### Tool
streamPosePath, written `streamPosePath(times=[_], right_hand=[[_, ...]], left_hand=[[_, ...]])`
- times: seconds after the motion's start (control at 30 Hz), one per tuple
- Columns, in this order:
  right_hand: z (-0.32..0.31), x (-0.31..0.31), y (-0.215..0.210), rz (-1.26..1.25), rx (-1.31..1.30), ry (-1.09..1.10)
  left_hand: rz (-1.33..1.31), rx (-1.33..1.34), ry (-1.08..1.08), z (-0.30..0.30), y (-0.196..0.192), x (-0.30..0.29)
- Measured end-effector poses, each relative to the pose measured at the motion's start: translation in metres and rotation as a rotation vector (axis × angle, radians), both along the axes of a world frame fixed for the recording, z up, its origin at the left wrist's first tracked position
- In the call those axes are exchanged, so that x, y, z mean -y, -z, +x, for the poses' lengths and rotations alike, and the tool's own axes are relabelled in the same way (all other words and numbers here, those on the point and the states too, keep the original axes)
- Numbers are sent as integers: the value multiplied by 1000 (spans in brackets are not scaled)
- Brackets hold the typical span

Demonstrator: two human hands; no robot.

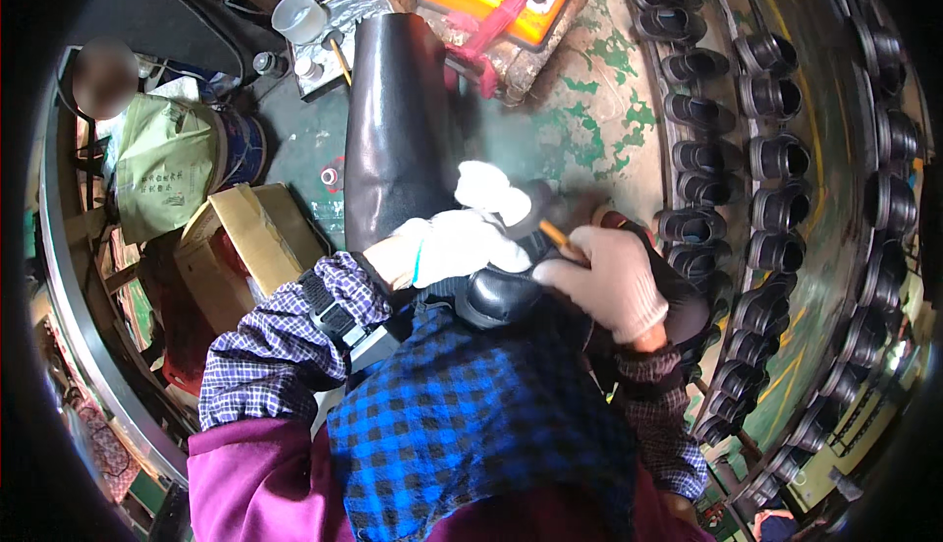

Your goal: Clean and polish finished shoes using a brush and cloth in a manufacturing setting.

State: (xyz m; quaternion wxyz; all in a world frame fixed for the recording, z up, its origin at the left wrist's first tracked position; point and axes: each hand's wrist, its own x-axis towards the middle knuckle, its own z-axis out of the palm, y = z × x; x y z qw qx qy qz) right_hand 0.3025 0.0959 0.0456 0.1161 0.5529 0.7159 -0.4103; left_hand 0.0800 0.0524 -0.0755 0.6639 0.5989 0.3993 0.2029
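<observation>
Pinches wooden stick (563, 240) in right grip (611, 282); clasps black shoe (497, 297) in left grip (460, 247), just left of right grip.

At 12 o'clock an orange case (471, 0), crossed by a pink ribbon (494, 26), sits on a block (530, 72). A clear tub (299, 19) stands at 11, a green sack (165, 164) between 9 and 10, a carton (257, 237) at 9. Black shoes (778, 159) line up in rows from 2 to 4.

You are wearing white gloves (457, 250) on your hands (614, 286), checked sleeves (255, 365), a purple top (260, 473), a blue-and-black checked cloth (471, 424) and a black forearm strap (339, 318).
</observation>
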Motion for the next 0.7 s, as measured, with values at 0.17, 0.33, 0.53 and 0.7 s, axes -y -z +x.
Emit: streamPosePath(times=[0.17, 0.33, 0.53, 0.7], right_hand=[[-7, 7, 10, 95, -153, -33], [-23, 4, -6, 182, -287, -16], [11, -6, -1, 42, -44, 158], [22, 13, 54, 661, -657, -394]], left_hand=[[695, -642, 315, 3, -60, -37], [-307, -84, -29, -24, -31, -11], [-235, 88, 137, 9, -7, -20], [310, -146, -59, 7, -28, -16]])
